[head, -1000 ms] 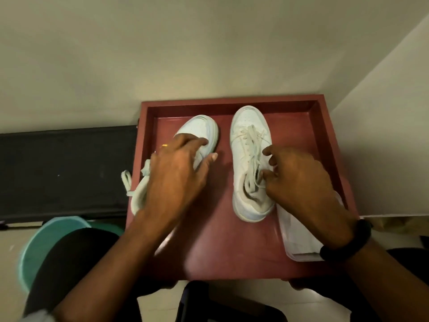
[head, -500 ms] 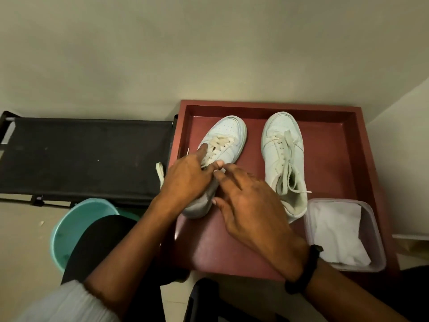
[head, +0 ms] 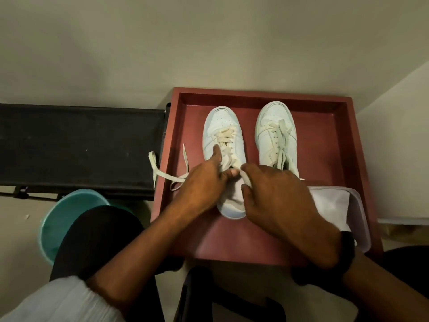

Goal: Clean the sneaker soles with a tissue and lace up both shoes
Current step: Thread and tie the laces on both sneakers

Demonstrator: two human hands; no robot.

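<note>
I see both sneakers upright, side by side in red tray (head: 348, 159). My left hand (head: 204, 182) presses left sneaker (head: 222, 140) steady, forefinger on laces. My right hand (head: 278, 201) pinches lace end (head: 245, 178) beside tongue, presumably for threading. Other lace end (head: 162, 175) trails over tray rim. Tissue (head: 329, 203) waits in clear tub (head: 362, 217).
</note>
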